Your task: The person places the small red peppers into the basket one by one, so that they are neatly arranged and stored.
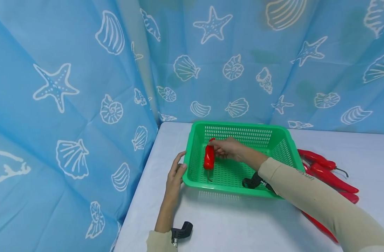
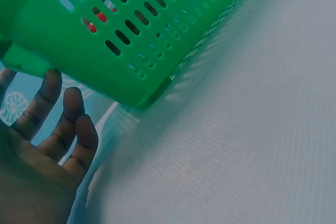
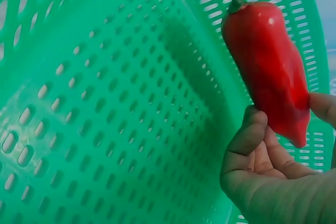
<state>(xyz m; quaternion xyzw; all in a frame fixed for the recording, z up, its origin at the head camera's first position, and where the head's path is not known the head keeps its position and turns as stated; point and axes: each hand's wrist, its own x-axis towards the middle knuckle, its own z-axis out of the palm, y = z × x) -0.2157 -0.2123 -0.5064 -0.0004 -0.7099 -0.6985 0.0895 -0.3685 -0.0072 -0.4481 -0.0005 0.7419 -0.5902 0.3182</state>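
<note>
In the head view, my right hand (image 1: 228, 147) pinches the tapered tip of a red chili pepper (image 1: 209, 158). Its green stem hangs downward, and the pepper is held inside a green plastic basket (image 1: 239, 125). The right wrist view shows thumb and fingers on either side of the pepper's lower end (image 3: 268, 61), over the slotted basket floor (image 3: 100, 114). My left hand (image 1: 174, 176) rests against the basket's left rim with its fingers loosely extended. In the left wrist view, its fingertips (image 2: 51, 85) are right at the rim; the thumb is out of sight there.
Several red chili peppers (image 1: 332, 177) lie on the white tablecloth (image 1: 211, 224) right of the basket, partly hidden by my right sleeve (image 1: 318, 199). A blue curtain (image 1: 211, 87) with white sea-shell prints hangs behind and along the left. Each wrist wears a small black camera (image 1: 182, 231).
</note>
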